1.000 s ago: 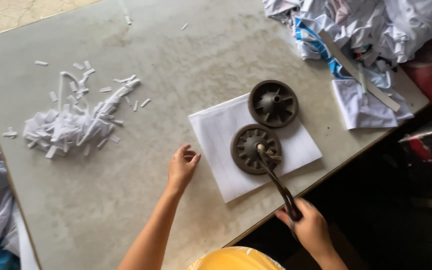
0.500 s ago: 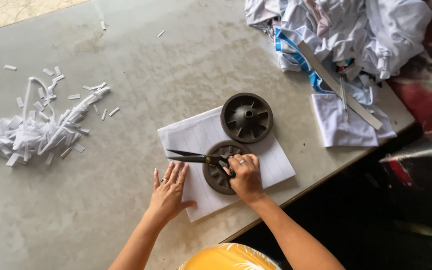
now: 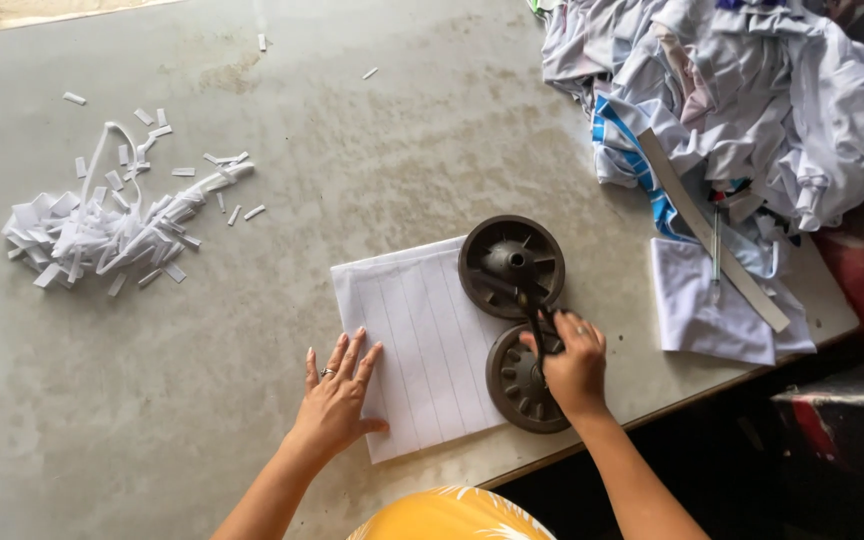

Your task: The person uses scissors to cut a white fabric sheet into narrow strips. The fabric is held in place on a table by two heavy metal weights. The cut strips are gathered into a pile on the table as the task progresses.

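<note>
Right hand (image 3: pixel 574 362) closed in a grip on dark scissors (image 3: pixel 530 305), now swung up over the two ribbed round black wheel weights (image 3: pixel 510 262), off the sheet since a moment ago. Left hand (image 3: pixel 337 400) flat, fingers spread, holding nothing, pins the lined white fabric stack (image 3: pixel 414 330) at the table (image 3: pixel 352 120) edge. Shredded white strips (image 3: pixel 102 225) far left; crumpled cloth heap (image 3: pixel 742 90) right.
</note>
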